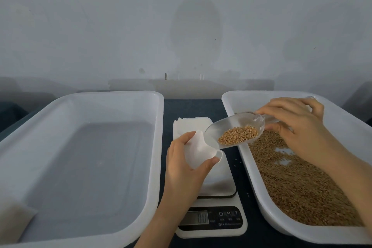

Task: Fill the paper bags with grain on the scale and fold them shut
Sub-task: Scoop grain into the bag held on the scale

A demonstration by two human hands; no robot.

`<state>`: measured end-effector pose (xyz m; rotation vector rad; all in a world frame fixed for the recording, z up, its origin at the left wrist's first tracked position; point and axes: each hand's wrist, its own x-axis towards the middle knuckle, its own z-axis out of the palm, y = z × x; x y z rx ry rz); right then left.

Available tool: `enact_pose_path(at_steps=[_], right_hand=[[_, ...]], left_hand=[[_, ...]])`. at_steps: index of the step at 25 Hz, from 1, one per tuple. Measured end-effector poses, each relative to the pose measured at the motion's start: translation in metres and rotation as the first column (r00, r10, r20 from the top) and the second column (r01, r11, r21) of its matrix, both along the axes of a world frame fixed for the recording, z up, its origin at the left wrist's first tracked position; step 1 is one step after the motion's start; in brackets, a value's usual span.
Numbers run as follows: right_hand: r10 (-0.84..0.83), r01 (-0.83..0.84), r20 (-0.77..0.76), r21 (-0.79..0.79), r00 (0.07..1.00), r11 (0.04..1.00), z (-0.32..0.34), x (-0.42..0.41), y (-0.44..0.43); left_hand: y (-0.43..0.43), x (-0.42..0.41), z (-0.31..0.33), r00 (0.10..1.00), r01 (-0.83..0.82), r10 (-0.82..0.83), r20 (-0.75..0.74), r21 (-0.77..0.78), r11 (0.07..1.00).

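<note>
"M" and "T" on the scale (221,185)

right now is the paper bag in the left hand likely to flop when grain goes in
Probably floppy: the paper bag bends and creases where the left hand grips it. Likely light and tippy: it looks thin and needs holding open.

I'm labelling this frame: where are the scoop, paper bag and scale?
scoop (225,127): head view, clear bowl.
paper bag (198,147): head view, white side.
scale (227,221): head view, display panel.
</note>
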<state>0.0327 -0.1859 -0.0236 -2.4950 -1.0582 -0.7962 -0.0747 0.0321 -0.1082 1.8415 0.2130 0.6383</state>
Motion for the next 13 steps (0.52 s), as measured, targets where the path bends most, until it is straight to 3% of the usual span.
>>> enact_pose_path(at_steps=[13], right_hand=[[0.054, -0.038, 0.210, -0.079, 0.976, 0.996, 0.008, -0.012, 0.009]], left_hand=[[0.001, 0.001, -0.004, 0.998, 0.061, -0.059, -0.027, 0.071, 0.996]])
